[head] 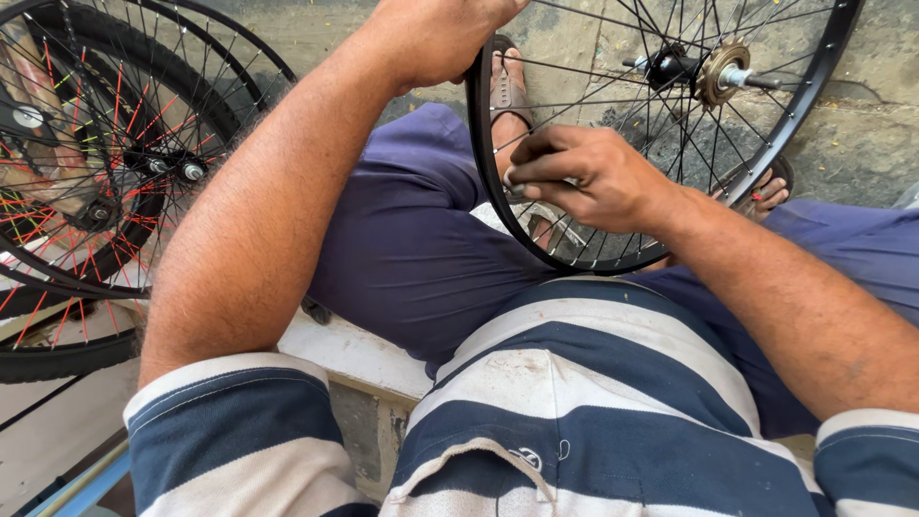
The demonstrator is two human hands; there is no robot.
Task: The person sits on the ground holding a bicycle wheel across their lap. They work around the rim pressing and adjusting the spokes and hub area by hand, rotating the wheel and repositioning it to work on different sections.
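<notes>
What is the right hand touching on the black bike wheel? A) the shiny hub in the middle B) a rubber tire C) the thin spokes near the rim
C: the right hand pinches the spokes close to the bare black rim, well away from the hub.

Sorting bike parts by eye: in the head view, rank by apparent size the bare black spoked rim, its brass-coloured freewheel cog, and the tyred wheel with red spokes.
1. Bare black spoked rim, though it sits nearer the camera.
2. Tyred wheel with red spokes, partly cut off, so its rank is unsure.
3. Brass-coloured freewheel cog, clearly smallest.
</notes>
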